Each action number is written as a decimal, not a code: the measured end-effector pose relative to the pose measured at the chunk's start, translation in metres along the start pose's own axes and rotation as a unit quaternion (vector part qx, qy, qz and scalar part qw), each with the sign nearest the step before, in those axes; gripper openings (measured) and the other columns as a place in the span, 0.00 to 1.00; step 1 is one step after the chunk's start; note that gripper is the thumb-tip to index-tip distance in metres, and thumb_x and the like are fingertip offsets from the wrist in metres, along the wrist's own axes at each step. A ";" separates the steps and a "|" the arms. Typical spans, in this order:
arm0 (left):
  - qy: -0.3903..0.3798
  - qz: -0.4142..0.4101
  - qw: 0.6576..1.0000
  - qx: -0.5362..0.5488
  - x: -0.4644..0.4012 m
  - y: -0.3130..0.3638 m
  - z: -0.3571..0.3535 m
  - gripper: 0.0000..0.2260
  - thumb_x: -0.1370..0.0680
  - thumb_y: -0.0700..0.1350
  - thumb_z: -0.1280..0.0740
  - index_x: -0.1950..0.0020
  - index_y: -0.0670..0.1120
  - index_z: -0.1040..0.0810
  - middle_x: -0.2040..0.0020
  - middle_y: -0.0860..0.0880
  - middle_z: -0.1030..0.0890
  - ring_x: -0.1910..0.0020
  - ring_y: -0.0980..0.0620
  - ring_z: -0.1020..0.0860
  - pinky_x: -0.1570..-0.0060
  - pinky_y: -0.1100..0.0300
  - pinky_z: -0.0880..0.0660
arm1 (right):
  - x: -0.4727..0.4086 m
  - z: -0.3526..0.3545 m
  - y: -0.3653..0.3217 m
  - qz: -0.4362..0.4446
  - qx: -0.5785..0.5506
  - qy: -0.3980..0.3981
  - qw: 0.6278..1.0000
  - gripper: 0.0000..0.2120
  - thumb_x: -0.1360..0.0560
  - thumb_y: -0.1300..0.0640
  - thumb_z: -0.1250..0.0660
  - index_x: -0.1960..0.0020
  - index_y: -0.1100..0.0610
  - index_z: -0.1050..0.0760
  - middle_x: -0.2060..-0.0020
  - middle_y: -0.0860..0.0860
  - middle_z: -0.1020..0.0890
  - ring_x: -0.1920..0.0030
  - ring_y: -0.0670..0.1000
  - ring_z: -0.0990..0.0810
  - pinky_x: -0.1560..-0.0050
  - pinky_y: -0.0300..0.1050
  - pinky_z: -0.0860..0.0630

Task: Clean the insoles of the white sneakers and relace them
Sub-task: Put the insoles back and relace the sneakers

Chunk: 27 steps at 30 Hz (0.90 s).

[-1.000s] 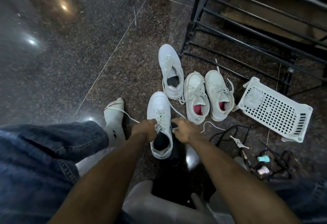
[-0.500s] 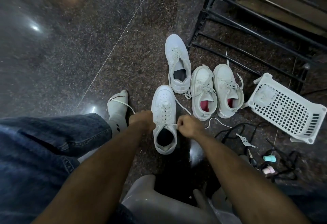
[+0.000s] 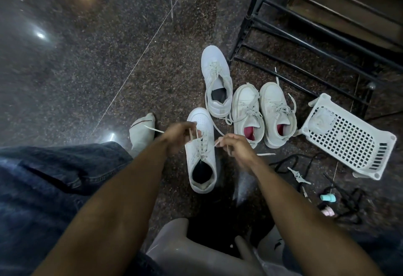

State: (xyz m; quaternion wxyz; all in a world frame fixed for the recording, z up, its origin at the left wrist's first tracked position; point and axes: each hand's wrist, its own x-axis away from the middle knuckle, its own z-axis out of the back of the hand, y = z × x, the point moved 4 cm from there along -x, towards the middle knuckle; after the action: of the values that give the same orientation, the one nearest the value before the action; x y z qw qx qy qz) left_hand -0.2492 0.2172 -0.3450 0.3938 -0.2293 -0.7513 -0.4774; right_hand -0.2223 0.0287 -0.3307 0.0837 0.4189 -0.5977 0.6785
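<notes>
A white sneaker with a black insole stands on the dark floor right in front of me, toe pointing away. My left hand pinches one end of its white lace on the shoe's left side. On the right side my right hand grips the other lace end. Both ends are held up just above the eyelets. Its mate with a dark insole lies farther away. Two more white sneakers with pink insoles stand to the right.
A white perforated plastic basket lies tipped at the right. A black metal rack stands behind the shoes. Black laces, a teal cap and small bits litter the floor at right. My socked foot is at left, a grey stool below.
Both hands have lifted from the shoe's collar and moved toward the toe, pulling the lace ends up and apart. The view has tilted slightly.
</notes>
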 end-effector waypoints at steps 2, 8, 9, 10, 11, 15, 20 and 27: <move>0.007 0.002 0.985 0.171 -0.004 -0.016 -0.016 0.06 0.19 0.43 0.39 0.52 0.43 0.24 0.53 0.44 0.18 0.52 0.48 0.18 0.54 0.58 0.23 | -0.001 -0.005 0.001 -0.001 -0.162 0.003 0.987 0.11 0.23 0.67 0.39 0.63 0.59 0.27 0.56 0.55 0.16 0.47 0.52 0.19 0.38 0.47 0.27; 0.093 -0.020 0.952 0.292 -0.017 -0.060 -0.024 0.14 0.19 0.37 0.40 0.35 0.48 0.27 0.57 0.48 0.20 0.70 0.53 0.24 0.69 0.61 0.26 | -0.017 -0.013 0.003 0.001 -0.339 0.060 0.939 0.11 0.21 0.60 0.42 0.63 0.58 0.31 0.71 0.53 0.27 0.70 0.51 0.27 0.57 0.49 0.25; 0.109 -0.015 0.953 0.283 -0.019 -0.062 -0.018 0.18 0.20 0.35 0.40 0.32 0.49 0.28 0.57 0.47 0.21 0.74 0.55 0.28 0.75 0.63 0.30 | -0.019 -0.010 0.004 -0.004 -0.336 0.087 0.938 0.12 0.21 0.61 0.43 0.63 0.57 0.32 0.73 0.52 0.31 0.73 0.49 0.32 0.64 0.46 0.29; 0.126 -0.008 0.953 0.277 -0.021 -0.064 -0.012 0.20 0.20 0.34 0.41 0.30 0.50 0.30 0.57 0.47 0.22 0.76 0.56 0.30 0.78 0.65 0.34 | -0.021 -0.005 0.008 -0.013 -0.332 0.116 0.936 0.12 0.21 0.61 0.43 0.64 0.57 0.32 0.74 0.50 0.33 0.75 0.48 0.35 0.68 0.44 0.34; 0.141 0.000 0.952 0.273 -0.022 -0.065 -0.006 0.21 0.20 0.34 0.41 0.29 0.50 0.31 0.57 0.48 0.22 0.77 0.57 0.32 0.80 0.66 0.37 | -0.023 0.000 0.013 -0.028 -0.325 0.142 0.934 0.13 0.21 0.61 0.43 0.64 0.56 0.33 0.75 0.50 0.33 0.76 0.48 0.37 0.70 0.43 0.38; 0.160 -0.018 0.979 0.122 -0.022 -0.066 -0.003 0.23 0.21 0.33 0.41 0.27 0.46 0.32 0.59 0.47 0.21 0.79 0.56 0.34 0.82 0.66 0.40 | -0.021 0.010 0.035 -0.081 -0.368 0.193 0.906 0.14 0.20 0.59 0.43 0.65 0.55 0.34 0.77 0.48 0.33 0.77 0.47 0.38 0.70 0.42 0.38; 0.037 -0.172 0.927 -0.331 -0.014 -0.053 -0.035 0.23 0.25 0.39 0.33 0.30 0.48 0.26 0.49 0.52 0.19 0.55 0.55 0.25 0.51 0.59 0.27 | -0.009 -0.004 0.019 -0.073 -0.511 0.162 0.841 0.14 0.20 0.57 0.42 0.64 0.56 0.31 0.70 0.52 0.26 0.67 0.50 0.28 0.52 0.47 0.26; -0.007 -0.125 0.922 -0.365 -0.018 -0.055 -0.041 0.17 0.25 0.42 0.29 0.74 0.54 0.25 0.76 0.60 0.29 0.71 0.59 0.32 0.64 0.59 0.35 | -0.001 -0.025 -0.019 -0.045 -0.531 0.111 0.839 0.07 0.21 0.61 0.40 0.52 0.61 0.25 0.51 0.58 0.18 0.45 0.57 0.19 0.35 0.53 0.28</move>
State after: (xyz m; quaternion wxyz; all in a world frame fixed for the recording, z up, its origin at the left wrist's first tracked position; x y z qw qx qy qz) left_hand -0.2635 0.1570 -0.3799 0.2144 -0.2646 -0.5499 -0.7626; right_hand -0.2214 0.0561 -0.3162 0.3894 0.2583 -0.8337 0.2943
